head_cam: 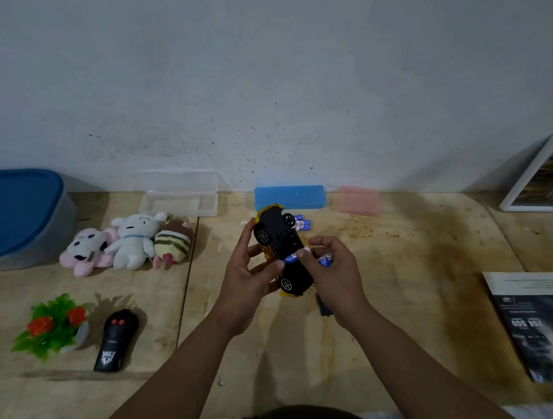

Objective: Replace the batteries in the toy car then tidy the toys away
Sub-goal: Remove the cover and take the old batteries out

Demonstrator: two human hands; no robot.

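Little can be read here. The magazine (539,324) lying at the right edge of the wooden surface carries large pale characters on its dark cover, upside down to the camera; they look like "500" with two or three characters beside it (those are too blurred to make out). Smaller lines of print on its white upper strip are illegible. The black remote control (115,340) bears a pale emblem near its lower end and a tiny line of lettering at mid-body, neither readable. The blue-and-white batteries (301,224) show printed labels, too small to read.
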